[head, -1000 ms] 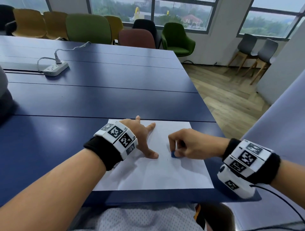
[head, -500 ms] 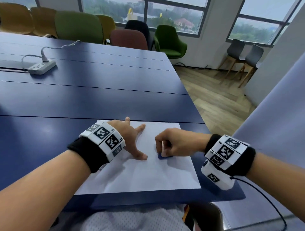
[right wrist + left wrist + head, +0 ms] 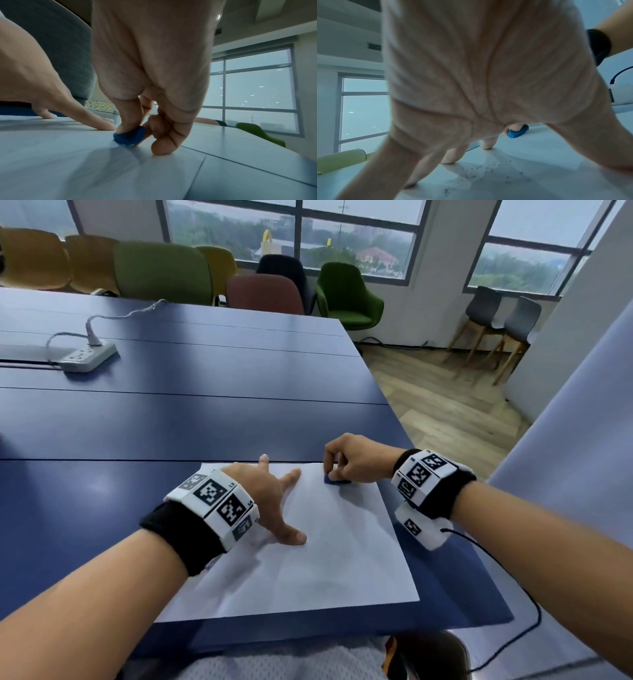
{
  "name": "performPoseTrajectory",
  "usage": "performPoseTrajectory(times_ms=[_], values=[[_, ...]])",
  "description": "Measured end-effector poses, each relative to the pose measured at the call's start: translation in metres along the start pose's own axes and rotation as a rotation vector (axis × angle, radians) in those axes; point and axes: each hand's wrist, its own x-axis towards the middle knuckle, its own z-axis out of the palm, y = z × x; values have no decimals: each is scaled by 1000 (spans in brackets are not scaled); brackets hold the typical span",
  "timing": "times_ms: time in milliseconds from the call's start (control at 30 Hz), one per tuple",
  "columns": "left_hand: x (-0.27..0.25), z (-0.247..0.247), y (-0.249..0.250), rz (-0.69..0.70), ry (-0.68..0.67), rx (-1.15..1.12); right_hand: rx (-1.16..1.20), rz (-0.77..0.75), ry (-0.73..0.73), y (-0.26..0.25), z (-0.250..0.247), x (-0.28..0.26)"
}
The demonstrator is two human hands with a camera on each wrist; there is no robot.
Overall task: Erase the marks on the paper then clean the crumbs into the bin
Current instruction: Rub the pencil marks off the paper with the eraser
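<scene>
A person seated at a dark blue table (image 3: 205, 412) works over a white sheet of paper (image 3: 325, 570) lying at the table's near right corner. The left hand (image 3: 270, 501) rests on the sheet with fingers straight and splayed, fingertips (image 3: 448, 161) and thumb planted on the paper, pinning it flat. The right hand (image 3: 356, 460) pinches a small blue eraser (image 3: 334, 480) between thumb and curled fingers, pressing it against the sheet close to its far edge; from the right wrist the eraser (image 3: 130, 136) sits tilted under the thumb, touching the paper, the little finger curled down beside it. Dark eraser crumbs (image 3: 481, 171) speckle the paper beneath the left palm, seen from the left wrist. Both wrists wear black bands with white marker blocks; a thin black cable (image 3: 507, 594) trails from the right one. A white power strip (image 3: 87, 357) lies at the table's far left, well apart from the sheet. Green, yellow, dark and reddish chairs (image 3: 164, 273) line the far side under tall windows.
</scene>
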Motion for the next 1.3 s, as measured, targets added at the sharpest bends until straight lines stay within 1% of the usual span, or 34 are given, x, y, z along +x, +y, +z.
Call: performPoseTrajectory(times_ms=[67, 200, 233, 267, 367, 433, 467, 500, 600, 633, 667, 767, 833, 900, 1000, 1033, 1067, 1167, 1200, 1233, 1300], values=[[0, 0, 1, -1, 5, 3, 33, -6, -8, 2, 2, -3], [0, 1, 0, -3, 7, 2, -15, -69, -234, 0, 6, -18], [0, 1, 1, -4, 7, 1, -7, -59, -241, 0, 5, -17], [0, 0, 1, -5, 8, 0, 4, -42, -208, 0, 4, -14], [-1, -1, 1, -2, 12, -3, 5, 14, -5, 1, 1, 1], [-1, -1, 0, -4, 18, 3, 17, 17, 66, 2, 4, 3], [-1, -1, 0, -2, 21, 8, 32, 9, 60, 4, 6, 0], [-1, -1, 1, 0, 24, 9, 48, -5, 21, 5, 8, -5], [-2, 0, 0, 1, 28, 10, 45, -61, -208, 4, 8, -21], [-2, 0, 0, 1, 28, 10, 40, -63, -242, 3, 7, -22], [-2, -1, 0, 3, 29, 9, 34, -49, -222, 3, 5, -20], [-2, -2, 0, 6, 27, 4, 11, 19, -9, 5, 2, -3], [-2, -2, 0, 6, 22, 6, 19, 27, 65, 7, 4, 2], [-1, -1, -1, 4, 19, 2, 70, 8, 33, 10, 7, -3], [0, 0, -1, 4, 21, -1, 68, -48, -160, 11, 6, -16], [0, 1, -1, 4, 20, -1, 59, -43, -182, 11, 4, -16], [0, 1, -1, 4, 19, -5, 53, -22, -149, 11, 1, -12], [0, 1, -1, -2, 25, -18, 18, 46, 50, 14, -2, 3], [0, 1, -1, -2, 25, -21, 18, 47, 79, 14, -1, 4], [0, 1, -1, -3, 24, -22, 32, 39, 73, 16, 1, 4], [0, 1, 0, -4, 18, -17, 68, 1, -34, 17, 3, -3]])
